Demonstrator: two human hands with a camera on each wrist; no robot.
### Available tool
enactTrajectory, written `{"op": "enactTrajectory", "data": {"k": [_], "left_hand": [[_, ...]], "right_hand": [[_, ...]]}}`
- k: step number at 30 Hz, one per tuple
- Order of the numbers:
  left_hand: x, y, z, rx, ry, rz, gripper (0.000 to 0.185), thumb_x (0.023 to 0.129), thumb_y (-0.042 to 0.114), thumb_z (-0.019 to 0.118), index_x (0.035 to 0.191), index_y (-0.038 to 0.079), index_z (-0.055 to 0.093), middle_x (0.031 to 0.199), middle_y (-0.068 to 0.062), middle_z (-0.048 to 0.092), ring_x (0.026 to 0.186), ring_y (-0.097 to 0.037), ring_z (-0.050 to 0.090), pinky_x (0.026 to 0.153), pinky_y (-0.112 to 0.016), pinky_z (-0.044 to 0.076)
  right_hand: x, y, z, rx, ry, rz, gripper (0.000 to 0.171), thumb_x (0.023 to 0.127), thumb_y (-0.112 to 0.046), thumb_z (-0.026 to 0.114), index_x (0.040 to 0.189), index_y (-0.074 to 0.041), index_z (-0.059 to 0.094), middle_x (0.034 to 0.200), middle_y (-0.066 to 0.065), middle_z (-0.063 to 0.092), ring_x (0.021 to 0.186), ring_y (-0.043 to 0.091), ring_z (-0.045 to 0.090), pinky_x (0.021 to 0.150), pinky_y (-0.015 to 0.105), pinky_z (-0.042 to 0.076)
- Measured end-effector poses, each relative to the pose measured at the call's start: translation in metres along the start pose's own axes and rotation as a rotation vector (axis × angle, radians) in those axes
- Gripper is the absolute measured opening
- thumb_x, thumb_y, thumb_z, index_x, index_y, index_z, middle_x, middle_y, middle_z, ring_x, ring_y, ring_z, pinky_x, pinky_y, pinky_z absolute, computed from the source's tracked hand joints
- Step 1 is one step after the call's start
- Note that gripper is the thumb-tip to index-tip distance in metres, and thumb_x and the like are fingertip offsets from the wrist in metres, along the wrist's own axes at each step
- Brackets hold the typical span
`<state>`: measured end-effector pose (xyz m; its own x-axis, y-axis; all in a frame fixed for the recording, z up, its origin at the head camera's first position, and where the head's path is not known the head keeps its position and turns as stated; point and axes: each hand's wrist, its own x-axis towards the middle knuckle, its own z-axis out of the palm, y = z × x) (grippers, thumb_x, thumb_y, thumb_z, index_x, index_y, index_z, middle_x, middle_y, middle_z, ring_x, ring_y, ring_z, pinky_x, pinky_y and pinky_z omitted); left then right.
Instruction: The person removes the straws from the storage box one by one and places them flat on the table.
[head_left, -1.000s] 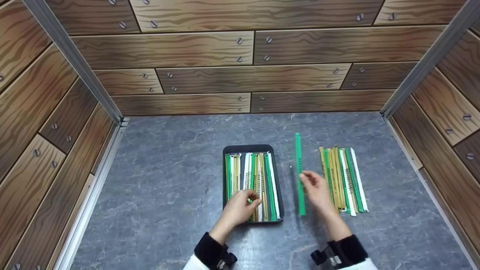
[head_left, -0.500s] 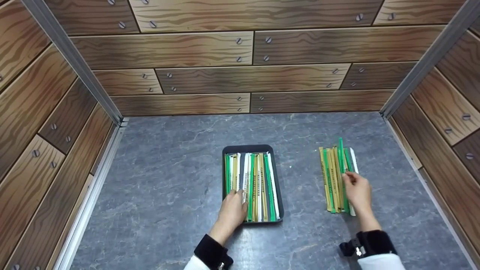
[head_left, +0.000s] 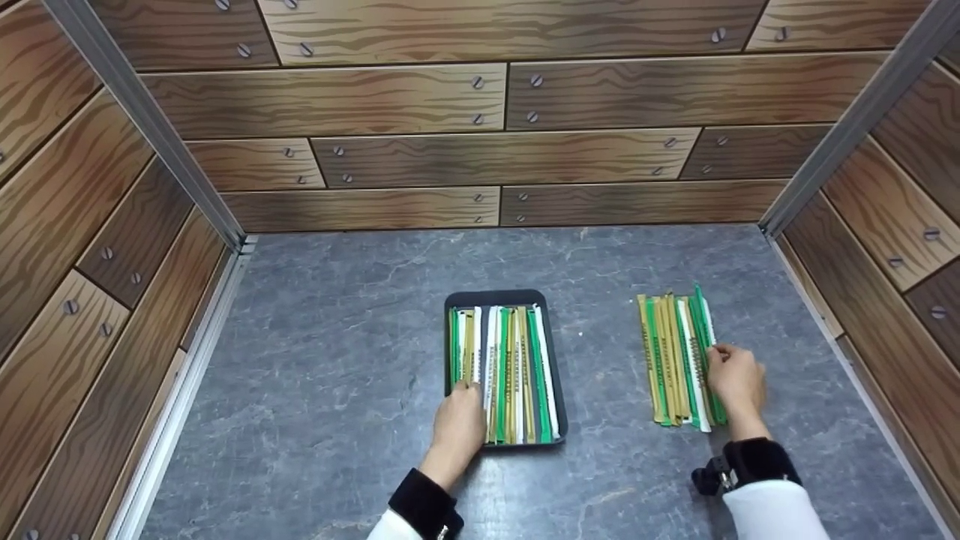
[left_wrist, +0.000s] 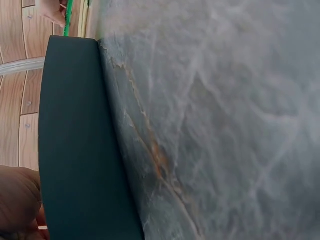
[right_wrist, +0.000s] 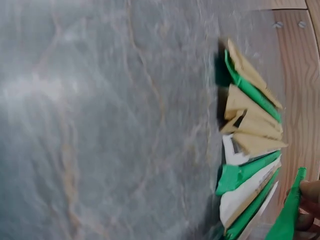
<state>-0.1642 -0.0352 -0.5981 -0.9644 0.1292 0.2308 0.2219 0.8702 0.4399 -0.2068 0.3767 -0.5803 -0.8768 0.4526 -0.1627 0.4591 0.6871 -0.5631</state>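
A black tray (head_left: pixel 495 295) holds several slim paper-wrapped straws (head_left: pixel 513 360) in green, white and brown, lying lengthwise. My left hand (head_left: pixel 459 424) is over the tray's near left part, fingers bent down among the straws. In the left wrist view the tray's dark wall (left_wrist: pixel 82 140) hides much of that hand, so its grasp is unclear. My right hand (head_left: pixel 739 382) pinches a green paper-wrapped straw (right_wrist: pixel 286 220) above the right side of a loose row of similar straws (head_left: pixel 664 360) on the tabletop. The held straw partly covers a white one.
A grey marbled tabletop (head_left: pixel 337 360) lies under everything. Wood-patterned panels (head_left: pixel 405 157) stand at the back and both sides, with metal rails (head_left: pixel 161 135) at the corners. A small white speck (head_left: pixel 580 334) lies between tray and row.
My right hand has carried the green straw from beside the tray rightward over the loose row. My left hand has shifted slightly left, from the tray's middle onto its left part.
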Motion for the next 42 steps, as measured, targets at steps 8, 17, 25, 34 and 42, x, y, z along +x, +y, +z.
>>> {"op": "enactTrajectory", "data": {"k": [8,17,25,34,42], "left_hand": [[0.002,-0.001,0.006,0.042,-0.006,-0.015,0.014,0.076,-0.014,0.063,0.087,-0.007,0.066,0.081,-0.018,0.061,0.059,-0.032,0.063,0.048,-0.038,0.054],[0.005,-0.001,0.007,0.020,-0.031,-0.041,0.012,0.074,-0.012,0.064,0.081,-0.003,0.062,0.073,-0.018,0.062,0.059,-0.033,0.063,0.047,-0.039,0.053],[0.007,0.000,0.002,-0.005,-0.027,-0.051,0.019,0.070,-0.007,0.065,0.088,-0.004,0.061,0.071,-0.017,0.062,0.059,-0.035,0.064,0.047,-0.041,0.053],[0.009,-0.001,-0.008,-0.080,-0.035,0.019,0.045,0.074,-0.004,0.067,0.118,-0.007,0.062,0.090,-0.022,0.069,0.064,-0.031,0.066,0.052,-0.037,0.055],[0.011,0.006,-0.014,-0.198,-0.036,0.162,0.038,0.078,0.001,0.072,0.115,0.002,0.069,0.092,-0.009,0.070,0.072,-0.018,0.066,0.058,-0.026,0.054]], "right_hand": [[0.005,0.005,-0.002,-0.014,-0.033,0.058,0.046,0.105,-0.030,0.042,0.137,0.001,0.053,0.122,0.025,0.060,0.091,0.036,0.063,0.065,0.045,0.049],[-0.005,0.000,0.007,0.082,0.042,-0.018,0.048,0.102,-0.034,0.049,0.132,0.002,0.056,0.108,0.024,0.061,0.082,0.035,0.061,0.063,0.043,0.047],[-0.028,-0.027,0.029,0.175,0.113,-0.152,0.033,0.099,-0.017,0.055,0.125,0.003,0.061,0.091,0.015,0.062,0.060,0.019,0.053,0.050,0.032,0.041],[-0.059,-0.063,0.054,0.266,0.145,-0.337,0.019,0.091,-0.004,0.062,0.107,0.004,0.069,0.080,0.011,0.064,0.061,0.014,0.053,0.052,0.025,0.041],[-0.087,-0.097,0.080,0.542,-0.161,-0.346,0.024,0.093,-0.003,0.065,0.111,0.012,0.065,0.090,0.021,0.071,0.068,0.025,0.066,0.056,0.026,0.053]]}}
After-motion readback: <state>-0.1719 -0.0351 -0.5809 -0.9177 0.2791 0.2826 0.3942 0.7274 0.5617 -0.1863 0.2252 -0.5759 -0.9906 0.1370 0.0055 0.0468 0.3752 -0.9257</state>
